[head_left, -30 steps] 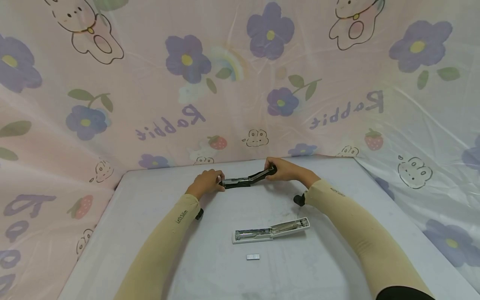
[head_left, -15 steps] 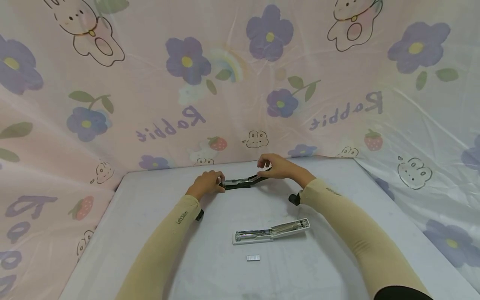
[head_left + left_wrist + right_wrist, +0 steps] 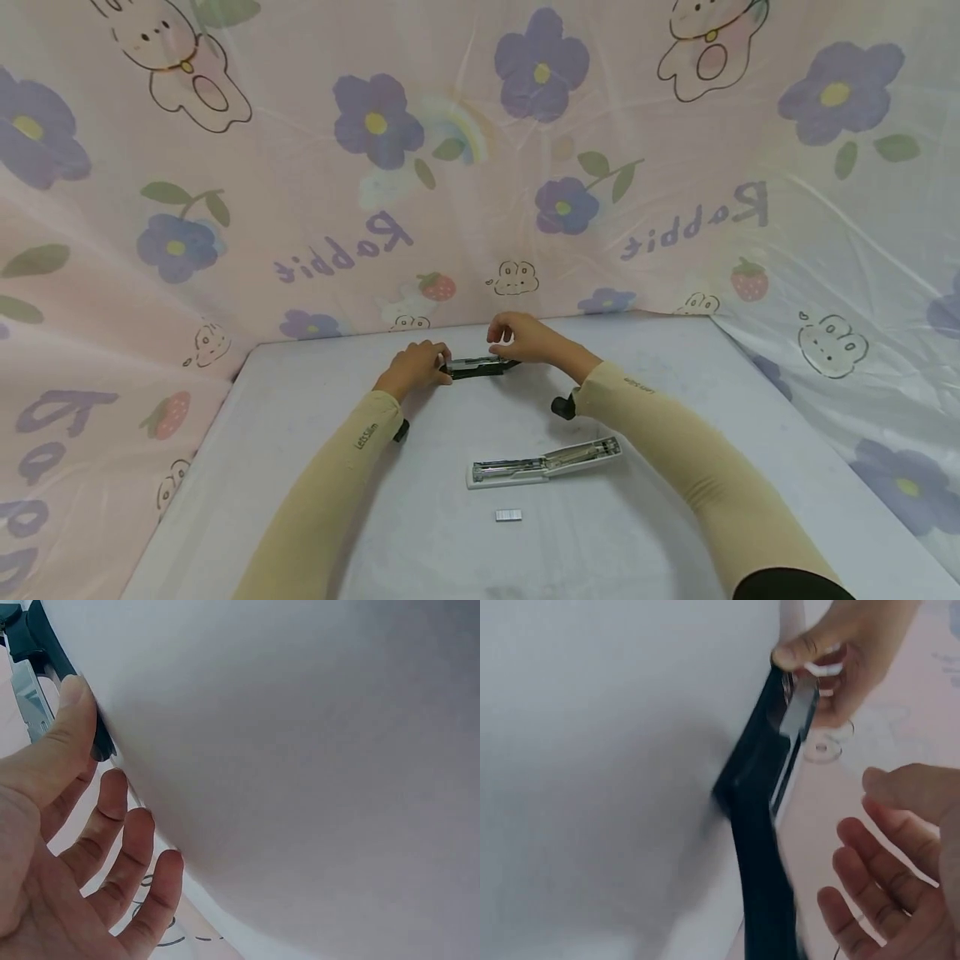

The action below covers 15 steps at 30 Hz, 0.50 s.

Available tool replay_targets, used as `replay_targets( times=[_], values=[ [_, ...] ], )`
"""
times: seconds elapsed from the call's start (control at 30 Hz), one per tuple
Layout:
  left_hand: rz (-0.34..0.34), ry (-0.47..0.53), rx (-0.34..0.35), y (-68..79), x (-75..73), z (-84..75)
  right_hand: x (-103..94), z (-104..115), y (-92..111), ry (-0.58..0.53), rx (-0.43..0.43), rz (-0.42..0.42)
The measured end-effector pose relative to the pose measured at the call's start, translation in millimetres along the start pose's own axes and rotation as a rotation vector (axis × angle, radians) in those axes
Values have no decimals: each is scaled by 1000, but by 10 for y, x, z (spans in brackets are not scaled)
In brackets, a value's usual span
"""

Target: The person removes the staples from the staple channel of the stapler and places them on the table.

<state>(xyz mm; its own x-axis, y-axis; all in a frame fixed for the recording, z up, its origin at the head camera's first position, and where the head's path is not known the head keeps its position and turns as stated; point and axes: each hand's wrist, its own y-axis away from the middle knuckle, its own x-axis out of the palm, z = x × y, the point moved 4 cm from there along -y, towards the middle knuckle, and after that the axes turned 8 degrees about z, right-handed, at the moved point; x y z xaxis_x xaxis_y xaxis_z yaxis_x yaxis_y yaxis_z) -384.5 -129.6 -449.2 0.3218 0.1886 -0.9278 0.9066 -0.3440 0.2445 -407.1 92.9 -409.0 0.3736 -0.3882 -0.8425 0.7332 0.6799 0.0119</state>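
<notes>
A black stapler (image 3: 477, 367), folded open, lies near the back of the white table. My left hand (image 3: 412, 367) pinches its left end; in the left wrist view the thumb (image 3: 75, 712) presses the black base (image 3: 103, 735), and part of the index finger is hidden. Over the stapler's hinge hovers my right hand (image 3: 528, 337). In the right wrist view that hand (image 3: 907, 862) has loosely bent fingers beside the stapler (image 3: 757, 765), apart from it, with nothing visible between thumb and index finger. The stapler's raised arm is partly hidden behind the right hand in the head view.
Nearer the front of the table (image 3: 360, 533) lies a white stapler (image 3: 510, 472), also opened out. Just in front of it sits a short strip of staples (image 3: 508, 516). A patterned curtain (image 3: 465, 192) hangs right behind the table's back edge.
My right hand has let go of the black stapler's right end and moved left above its hinge. The left hand keeps its grip in the same place.
</notes>
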Motion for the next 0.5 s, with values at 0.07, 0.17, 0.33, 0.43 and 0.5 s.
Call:
replay_targets(
  times=[0.07, 0.17, 0.33, 0.43, 0.5],
  values=[
    [-4, 3, -4, 12, -7, -5, 53, 48, -42, -5, -4, 17],
    [-5, 4, -5, 24, -21, -13, 124, 103, -99, -8, -5, 34],
    [-2, -3, -1, 15, -19, -20, 233, 153, -181, -10, 9, 42],
    [1, -5, -6, 9, -14, -16, 290, 181, -213, -15, 5, 51],
    [4, -10, -12, 5, -5, -11, 323, 190, -228, -17, 7, 60]
  ],
)
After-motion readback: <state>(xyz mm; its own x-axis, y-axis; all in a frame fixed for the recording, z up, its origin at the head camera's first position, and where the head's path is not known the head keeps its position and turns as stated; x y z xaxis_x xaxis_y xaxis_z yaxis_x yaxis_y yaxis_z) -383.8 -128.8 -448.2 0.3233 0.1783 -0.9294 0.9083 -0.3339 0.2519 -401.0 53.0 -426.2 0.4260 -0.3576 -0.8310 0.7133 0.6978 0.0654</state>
